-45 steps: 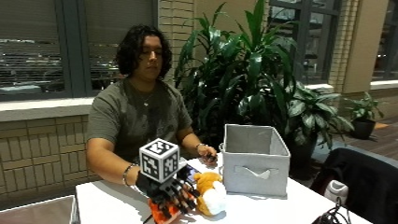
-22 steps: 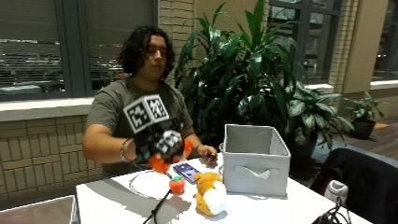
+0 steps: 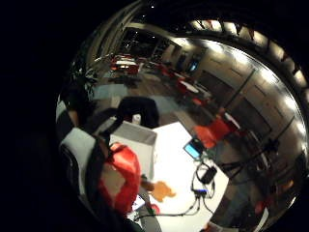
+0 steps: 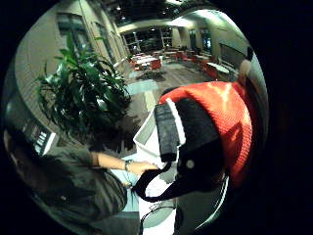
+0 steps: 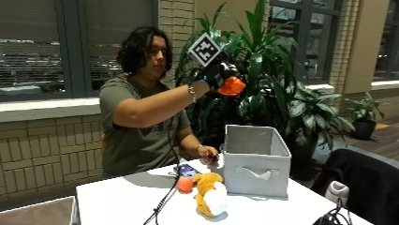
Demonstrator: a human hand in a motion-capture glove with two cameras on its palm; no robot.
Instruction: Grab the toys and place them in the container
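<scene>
Our gloved right hand [image 5: 219,75] grips an orange toy [image 5: 232,86], raised high to clear the grey container [image 5: 255,161]. Other toys wait on the bench [image 5: 118,199].

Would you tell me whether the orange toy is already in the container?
Not yet: the right hand holds the orange toy above the grey container.

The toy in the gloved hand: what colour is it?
Orange-red; the toy shows best in the outside view, held in the right hand above the container.

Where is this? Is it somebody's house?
Probably not a house: more likely a cafeteria or lounge in a public building. There are many red chairs and tables, a brick wall and big potted plants.
</scene>
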